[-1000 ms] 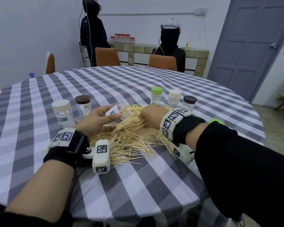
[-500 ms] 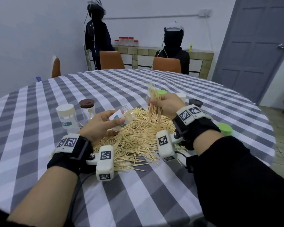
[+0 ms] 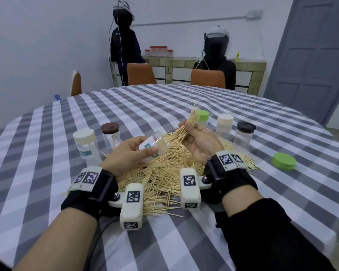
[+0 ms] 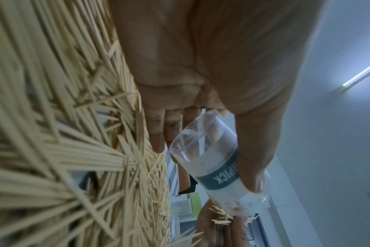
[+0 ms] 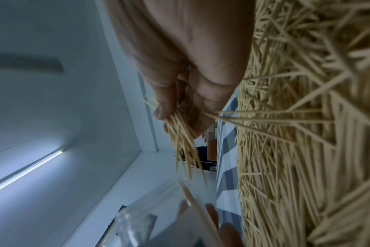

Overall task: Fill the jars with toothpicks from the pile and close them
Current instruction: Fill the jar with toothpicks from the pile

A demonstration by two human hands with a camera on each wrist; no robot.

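My left hand grips a clear, lidless jar with a teal label, tilted with its mouth toward the right. The left wrist view shows the same jar between thumb and fingers. My right hand pinches a bundle of toothpicks just right of the jar's mouth, their lower ends near it. In the right wrist view the bundle fans out from the fingertips. Under both hands a big toothpick pile lies on the checked table.
Lidded jars stand behind the pile: cream and brown on the left, green, cream and brown on the right. A loose green lid lies at right. Two people in dark clothes and orange chairs are beyond the table.
My right hand rose out of the pile with a bundle of toothpicks and brought it toward the jar's mouth. The left hand kept the tilted jar nearly still.
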